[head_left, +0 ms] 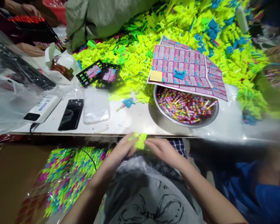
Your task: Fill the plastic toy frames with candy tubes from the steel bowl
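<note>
Just in front of the table edge, a small neon-yellow plastic toy piece [141,141] is held between both hands. My left hand [126,145] is closed around its left end. The fingertips of my right hand [162,150] pinch its right edge. Farther up, a blue toy piece with a small candy tube [126,104] lies on the white table [135,119]. To the right stands a metal bowl [188,125] filled with small candy tubes in pink labels. Printed label sheets [179,63] rest partly over the bowl, with another blue piece [179,74] on top.
A heap of neon-yellow pieces [135,63] covers the back. At left are black trays [91,73], a phone [71,114], clear bags [96,105] and a white power bank [42,109]. Bagged colourful pieces [70,177] lie below. Other people's hands [31,49] show at the sides.
</note>
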### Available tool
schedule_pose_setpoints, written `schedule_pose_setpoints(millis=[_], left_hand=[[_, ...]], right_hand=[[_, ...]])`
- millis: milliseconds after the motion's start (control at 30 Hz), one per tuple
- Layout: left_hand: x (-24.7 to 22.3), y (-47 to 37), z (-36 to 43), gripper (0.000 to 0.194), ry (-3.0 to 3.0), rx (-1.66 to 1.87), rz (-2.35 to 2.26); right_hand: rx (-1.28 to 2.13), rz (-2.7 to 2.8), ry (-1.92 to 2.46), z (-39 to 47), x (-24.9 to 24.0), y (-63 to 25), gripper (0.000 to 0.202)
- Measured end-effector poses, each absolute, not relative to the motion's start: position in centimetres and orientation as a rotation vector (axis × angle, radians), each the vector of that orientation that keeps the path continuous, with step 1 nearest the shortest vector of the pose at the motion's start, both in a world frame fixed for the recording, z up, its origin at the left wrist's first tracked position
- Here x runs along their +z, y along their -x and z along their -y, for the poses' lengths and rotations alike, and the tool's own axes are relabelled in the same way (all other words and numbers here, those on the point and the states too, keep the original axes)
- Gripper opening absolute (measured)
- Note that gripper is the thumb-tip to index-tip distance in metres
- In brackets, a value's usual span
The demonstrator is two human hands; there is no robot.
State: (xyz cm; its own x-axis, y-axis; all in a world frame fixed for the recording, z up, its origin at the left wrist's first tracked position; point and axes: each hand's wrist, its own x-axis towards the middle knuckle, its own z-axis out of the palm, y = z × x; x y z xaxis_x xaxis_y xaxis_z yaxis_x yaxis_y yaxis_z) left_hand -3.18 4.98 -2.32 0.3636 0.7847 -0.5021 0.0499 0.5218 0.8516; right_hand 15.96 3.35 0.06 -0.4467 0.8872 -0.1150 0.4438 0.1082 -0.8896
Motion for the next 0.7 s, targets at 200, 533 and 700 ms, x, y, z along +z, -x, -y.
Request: schedule_pose_setpoints(millis=[200,533,700], left_hand=[[-1.7,5.6,-9.9,0.033,-1.144,0.654,-1.374],[-5.5,7.4,-15.1,0.056,-1.637,0.881,-1.881],[-4.5,4.3,-17.3,0.030,-1.997,1.007,-1.763]], right_hand=[[0.620,1.963,1.676,-7.5,2.1,-25.1,0.030],[0.058,2.010,2.431,-12.1,-1.3,-31.0,0.040],[0.066,2.011,2.417,-12.3,-2.3,-31.0,0.033]])
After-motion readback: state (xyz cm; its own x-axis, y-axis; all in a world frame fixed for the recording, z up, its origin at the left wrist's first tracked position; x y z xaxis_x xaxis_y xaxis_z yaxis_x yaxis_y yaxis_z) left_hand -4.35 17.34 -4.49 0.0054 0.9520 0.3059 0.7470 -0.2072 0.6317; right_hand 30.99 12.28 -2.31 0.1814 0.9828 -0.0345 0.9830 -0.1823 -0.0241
